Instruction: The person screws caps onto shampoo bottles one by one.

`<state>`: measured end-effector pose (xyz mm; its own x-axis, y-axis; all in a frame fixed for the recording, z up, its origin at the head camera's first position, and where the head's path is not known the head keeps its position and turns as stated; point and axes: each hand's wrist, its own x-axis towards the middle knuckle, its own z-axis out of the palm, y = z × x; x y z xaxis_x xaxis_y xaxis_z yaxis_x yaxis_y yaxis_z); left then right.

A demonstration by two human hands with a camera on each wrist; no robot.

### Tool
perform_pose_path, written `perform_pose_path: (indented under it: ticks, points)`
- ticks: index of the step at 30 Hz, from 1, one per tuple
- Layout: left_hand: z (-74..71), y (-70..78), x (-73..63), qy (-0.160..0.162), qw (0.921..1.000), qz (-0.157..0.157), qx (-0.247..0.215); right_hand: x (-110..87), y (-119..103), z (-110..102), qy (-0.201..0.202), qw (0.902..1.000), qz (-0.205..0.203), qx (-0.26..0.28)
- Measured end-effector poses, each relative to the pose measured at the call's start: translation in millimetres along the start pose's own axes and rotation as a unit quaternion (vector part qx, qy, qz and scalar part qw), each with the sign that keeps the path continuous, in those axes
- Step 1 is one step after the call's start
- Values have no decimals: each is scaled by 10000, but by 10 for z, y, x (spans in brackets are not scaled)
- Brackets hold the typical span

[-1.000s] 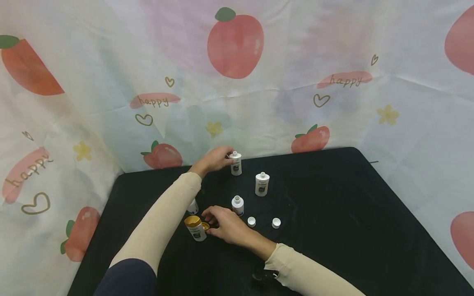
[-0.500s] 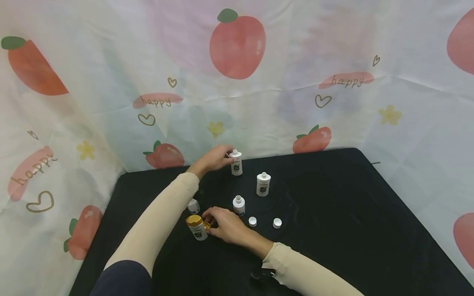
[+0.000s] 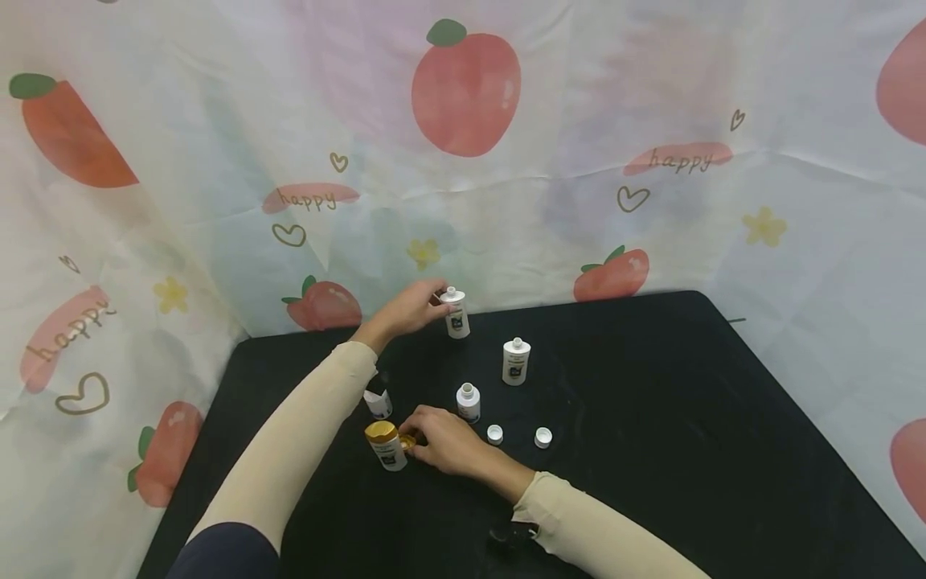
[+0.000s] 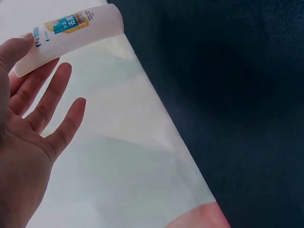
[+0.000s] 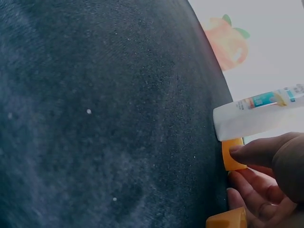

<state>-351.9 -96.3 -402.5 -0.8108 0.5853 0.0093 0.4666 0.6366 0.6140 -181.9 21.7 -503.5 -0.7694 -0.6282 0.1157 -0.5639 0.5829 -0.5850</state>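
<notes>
At the table's far edge my left hand [image 3: 414,307] grips a white bottle [image 3: 457,316] near its neck. The bottle has no cap and leans slightly. In the left wrist view, the thumb and fingers hold the bottle [image 4: 78,31] at one end, while the other fingers spread loosely. My right hand [image 3: 444,441] pinches a yellow cap [image 5: 232,154] between thumb and fingers, low by the table. Left of that hand stands a white bottle with a gold cap [image 3: 387,449]. Another yellow cap [image 5: 227,219] shows below the fingers in the right wrist view.
Two uncapped white bottles stand mid-table, one farther back [image 3: 516,362] and one behind the right hand [image 3: 469,404]. A further white bottle [image 3: 379,404] is partly covered by the left forearm. Two white caps [image 3: 495,435] [image 3: 543,438] lie on the black table [image 3: 651,418].
My left hand has shifted slightly left and up with the bottle, which now tilts a little. The right hand stays almost in place at the yellow cap.
</notes>
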Motion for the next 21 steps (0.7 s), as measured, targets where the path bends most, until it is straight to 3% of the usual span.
perform_pose_path:
  ticks: [7,21]
  points:
    - [-97,34,-81,121,9998,15,-135,21,17,13,81,9999,14,-106]
    - [-135,-71,-252,313,9990,-52,-304,-21,29,-51,134,9979,112,617]
